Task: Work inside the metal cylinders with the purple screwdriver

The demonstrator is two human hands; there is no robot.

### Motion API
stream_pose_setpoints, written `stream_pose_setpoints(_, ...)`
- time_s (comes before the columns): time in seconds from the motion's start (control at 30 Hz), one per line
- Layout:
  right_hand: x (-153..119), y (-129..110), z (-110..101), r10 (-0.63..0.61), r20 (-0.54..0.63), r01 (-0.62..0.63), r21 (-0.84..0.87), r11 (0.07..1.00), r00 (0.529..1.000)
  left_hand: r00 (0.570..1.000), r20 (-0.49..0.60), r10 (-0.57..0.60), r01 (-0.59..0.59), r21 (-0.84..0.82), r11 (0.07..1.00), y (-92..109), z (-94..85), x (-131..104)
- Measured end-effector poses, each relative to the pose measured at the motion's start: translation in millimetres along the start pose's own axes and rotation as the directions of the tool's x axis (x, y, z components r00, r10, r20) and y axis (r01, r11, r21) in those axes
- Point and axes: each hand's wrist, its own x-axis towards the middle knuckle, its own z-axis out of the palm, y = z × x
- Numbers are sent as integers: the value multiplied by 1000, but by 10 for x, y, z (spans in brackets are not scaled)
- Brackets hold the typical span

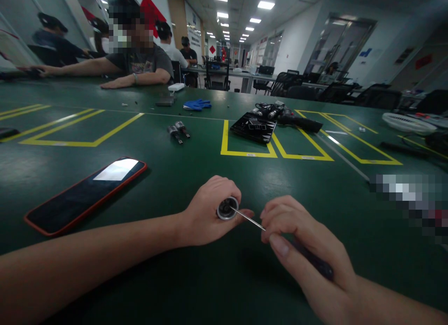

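Observation:
My left hand (206, 213) is closed around a short metal cylinder with a hollow, dark-centred end (227, 208), which faces my right hand. Between the thumb and fingers of my right hand (308, 245) is a screwdriver (250, 220) with a thin metal shaft and a dark handle. Its tip reaches into the open end of the cylinder; exactly what it touches inside is too small to tell. Most of the cylinder's body is hidden by my left fingers. Both hands are held above the green table (168, 278).
A phone in a red case (87, 194) lies to the left. Metal connectors (178, 131), a blue glove (197, 104) and a black plastic packet (254, 128) with cables (271, 110) sit farther back. Yellow tape (249, 154) marks rectangles. A person (147, 61) sits across the table.

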Motion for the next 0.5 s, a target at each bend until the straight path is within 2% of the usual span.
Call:
stream_pose_setpoints(0.07,-8,16,5,49,13,-49,26,998,999,1000,1,-2,2,-2,1000,6,3,1)
stream_pose_setpoints(0.17,-31,75,15,190,-6,-187,145,971,982,1000,2,-8,8,-2,1000,8,11,-1)
stream_pose_setpoints(0.27,-38,148,29,372,-42,-331,369,868,927,1000,-12,2,-2,-7,1000,-2,17,-5)
stream_pose_setpoints(0.33,-24,178,38,464,-46,-380,508,773,885,1000,-21,7,-7,-6,1000,-9,19,-7)
stream_pose_setpoints(0.4,-2,185,44,522,-34,-404,591,698,852,1000,-18,1,-1,-1,1000,-13,19,-9)
stream_pose_setpoints(0.5,24,170,48,575,-25,-428,643,635,818,1000,-7,-15,15,9,1000,-13,22,-13)
